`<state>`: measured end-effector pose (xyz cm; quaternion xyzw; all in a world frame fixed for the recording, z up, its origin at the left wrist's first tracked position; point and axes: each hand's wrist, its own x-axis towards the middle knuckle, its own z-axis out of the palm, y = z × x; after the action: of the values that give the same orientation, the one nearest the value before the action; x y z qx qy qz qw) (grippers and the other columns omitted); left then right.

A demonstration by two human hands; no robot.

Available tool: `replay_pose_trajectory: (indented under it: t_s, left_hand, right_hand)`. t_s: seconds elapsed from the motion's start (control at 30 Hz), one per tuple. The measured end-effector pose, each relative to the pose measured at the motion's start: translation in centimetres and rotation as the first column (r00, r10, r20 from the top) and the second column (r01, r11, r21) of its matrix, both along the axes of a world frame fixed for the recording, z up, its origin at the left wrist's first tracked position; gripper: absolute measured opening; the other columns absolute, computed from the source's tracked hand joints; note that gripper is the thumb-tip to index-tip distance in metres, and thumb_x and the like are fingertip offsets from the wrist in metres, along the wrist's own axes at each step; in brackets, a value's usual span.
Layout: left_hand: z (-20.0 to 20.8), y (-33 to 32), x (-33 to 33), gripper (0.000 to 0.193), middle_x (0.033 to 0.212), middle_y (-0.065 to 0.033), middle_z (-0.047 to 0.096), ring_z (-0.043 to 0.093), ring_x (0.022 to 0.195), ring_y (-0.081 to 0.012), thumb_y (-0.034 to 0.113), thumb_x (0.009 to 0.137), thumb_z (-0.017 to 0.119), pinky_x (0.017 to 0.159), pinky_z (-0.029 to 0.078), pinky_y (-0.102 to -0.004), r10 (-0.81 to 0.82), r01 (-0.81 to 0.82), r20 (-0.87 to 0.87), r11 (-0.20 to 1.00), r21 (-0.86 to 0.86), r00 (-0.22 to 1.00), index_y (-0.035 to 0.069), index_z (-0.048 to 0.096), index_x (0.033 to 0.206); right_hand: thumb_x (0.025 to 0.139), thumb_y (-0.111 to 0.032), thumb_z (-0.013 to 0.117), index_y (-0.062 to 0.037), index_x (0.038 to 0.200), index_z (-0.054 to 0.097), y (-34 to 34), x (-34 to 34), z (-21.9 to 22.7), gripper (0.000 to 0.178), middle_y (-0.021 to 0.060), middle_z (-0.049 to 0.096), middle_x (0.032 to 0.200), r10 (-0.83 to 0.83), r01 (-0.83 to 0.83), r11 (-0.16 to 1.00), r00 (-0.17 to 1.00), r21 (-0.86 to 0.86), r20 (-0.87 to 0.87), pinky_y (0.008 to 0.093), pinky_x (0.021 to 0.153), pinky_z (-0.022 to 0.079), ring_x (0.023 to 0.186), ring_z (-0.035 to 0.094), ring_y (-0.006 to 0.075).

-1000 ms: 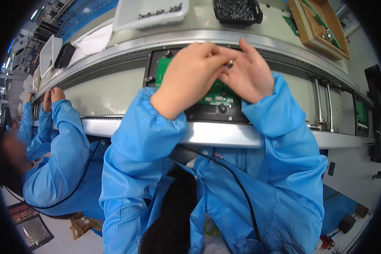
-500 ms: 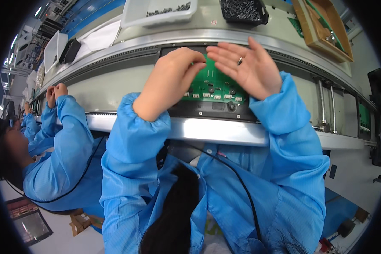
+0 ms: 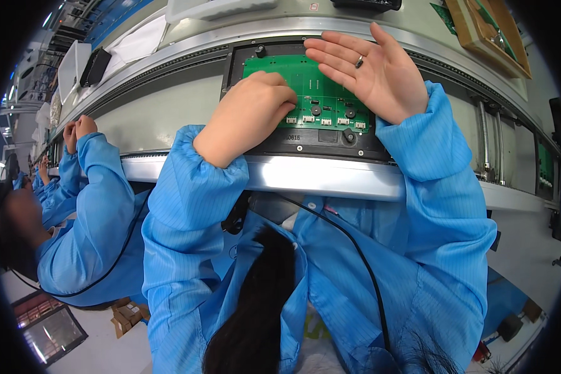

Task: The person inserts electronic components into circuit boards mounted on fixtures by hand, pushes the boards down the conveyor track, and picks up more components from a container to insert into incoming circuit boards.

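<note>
A green circuit board (image 3: 305,81) with white connectors and round black parts lies in a black frame (image 3: 274,144) before me. My left hand (image 3: 249,115) is over the board's left part, fingers bent and tips pinched low near the connectors. Whatever is between those fingertips is hidden. My right hand (image 3: 377,75) is open above the board's right side, palm turned up and fingers stretched out. Across its fingers sits a small dark piece (image 3: 359,61); I cannot tell whether it is a loose part or a ring.
Metal rails (image 3: 330,177) run along both sides of the frame. Beyond the far rail stand a white bin (image 3: 221,7), a black bin (image 3: 368,4) and a cardboard box (image 3: 474,37) holding boards. A co-worker in blue (image 3: 93,224) sits at my left.
My left hand has come down onto the board, its fingertips now close to the connectors. The right hand stays open, palm up. The whole view has shifted slightly.
</note>
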<state>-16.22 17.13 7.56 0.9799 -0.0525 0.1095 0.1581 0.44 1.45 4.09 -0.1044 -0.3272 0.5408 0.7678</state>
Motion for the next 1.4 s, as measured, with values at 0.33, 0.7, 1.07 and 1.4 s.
replay_pose_trajectory:
  t_s: [0.33,0.7,1.07,1.4]
  left_hand:
    - [-0.9,-0.2,0.3,0.01,0.086,-0.0077,0.063,0.056,0.08,-0.0265,0.008,0.079,0.061,0.078,0.048,-0.0343,0.011,-0.011,0.015,0.999,0.041,1.0,0.0,0.069,0.081]
    - [-1.1,-1.6,0.9,0.006,0.082,-0.0048,0.061,0.053,0.078,-0.0231,0.008,0.075,0.062,0.076,0.046,-0.0326,-0.021,-0.018,0.121,0.95,0.312,0.992,0.006,0.067,0.074]
    - [-0.4,-1.5,0.8,0.005,0.084,-0.0037,0.061,0.053,0.079,-0.0229,0.008,0.075,0.063,0.076,0.046,-0.0326,-0.058,0.033,0.072,0.95,0.309,0.996,0.006,0.067,0.075]
    - [-0.7,1.1,0.3,0.007,0.088,-0.0044,0.063,0.054,0.08,-0.0242,0.006,0.077,0.064,0.078,0.048,-0.0337,0.009,-0.014,0.055,0.996,0.091,0.998,0.004,0.069,0.08]
  right_hand:
    - [0.101,-0.038,0.03,0.0142,0.138,0.026,-0.3,-5.2,6.5,0.064,0.0326,0.037,0.139,-0.34,0.428,0.736,0.904,-0.524,0.26,0.0415,0.114,0.03,0.133,0.037,0.0379]
    - [0.101,-0.037,0.025,0.015,0.137,0.023,-0.6,-2.1,4.5,0.063,0.0341,0.033,0.138,-0.211,0.158,0.87,0.975,-0.467,-0.064,0.0441,0.114,0.029,0.13,0.038,0.0392]
    - [0.101,-0.038,0.026,0.0146,0.135,0.028,-0.5,-1.8,4.5,0.062,0.0328,0.042,0.132,-0.242,0.147,0.836,0.963,-0.528,-0.115,0.0438,0.11,0.034,0.125,0.045,0.0379]
    - [0.102,-0.037,0.027,0.0118,0.122,0.047,-0.8,-0.5,2.1,0.057,0.0267,0.058,0.115,-0.189,0.123,0.919,0.971,-0.376,-0.145,0.0412,0.099,0.045,0.109,0.058,0.0338]
